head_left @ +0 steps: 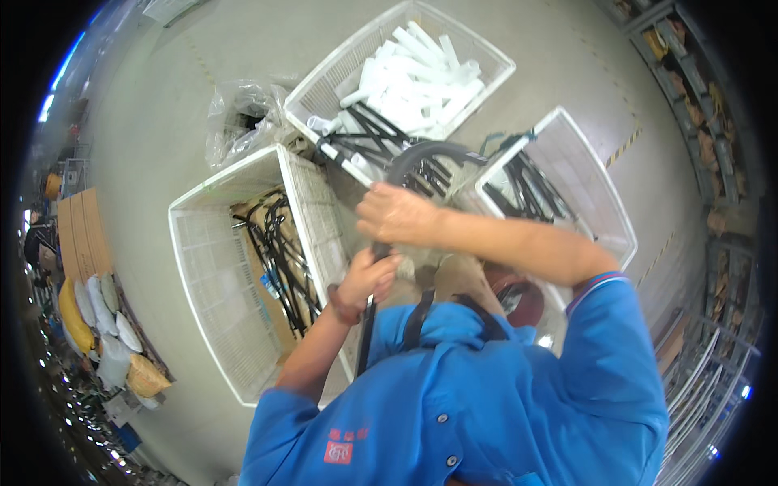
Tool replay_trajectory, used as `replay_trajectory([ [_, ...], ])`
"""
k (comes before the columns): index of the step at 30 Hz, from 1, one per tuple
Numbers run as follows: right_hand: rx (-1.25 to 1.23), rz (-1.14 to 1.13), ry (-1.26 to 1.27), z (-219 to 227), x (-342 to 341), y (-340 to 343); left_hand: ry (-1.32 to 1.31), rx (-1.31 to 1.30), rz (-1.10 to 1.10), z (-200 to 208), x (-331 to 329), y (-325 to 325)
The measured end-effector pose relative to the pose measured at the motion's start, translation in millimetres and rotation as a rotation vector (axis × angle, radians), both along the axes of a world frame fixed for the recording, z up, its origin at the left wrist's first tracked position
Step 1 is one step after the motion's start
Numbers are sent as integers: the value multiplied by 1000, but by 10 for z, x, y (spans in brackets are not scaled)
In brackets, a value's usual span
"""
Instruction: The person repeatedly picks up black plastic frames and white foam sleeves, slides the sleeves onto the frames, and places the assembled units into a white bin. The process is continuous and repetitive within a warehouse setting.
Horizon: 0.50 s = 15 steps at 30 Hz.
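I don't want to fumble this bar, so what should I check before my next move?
1. Left hand closed around the black bar: ok.
2. Right hand gripping firmly: cannot tell; it is blurred and covers what lies beneath it.
3. Grey curved piece joined to the bar: cannot tell; the right hand hides any joint.
4. White tubes lying in the far crate: ok.
5. Black tubes lying in the left crate: ok.
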State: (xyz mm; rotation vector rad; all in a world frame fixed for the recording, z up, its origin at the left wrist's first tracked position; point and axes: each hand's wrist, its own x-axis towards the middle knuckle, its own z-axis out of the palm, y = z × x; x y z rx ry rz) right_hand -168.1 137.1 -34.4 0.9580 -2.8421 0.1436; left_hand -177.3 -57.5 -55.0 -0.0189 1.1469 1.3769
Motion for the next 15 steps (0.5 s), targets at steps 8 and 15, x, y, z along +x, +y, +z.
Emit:
replay_trajectory([
  [8, -591, -514, 62, -2002, -1188, 1291, 66, -417, 626, -727, -464, -725],
  [15, -2, -826, -551, -4942, -2637, 2679, -328, -297, 824, -1260, -578, -509],
])
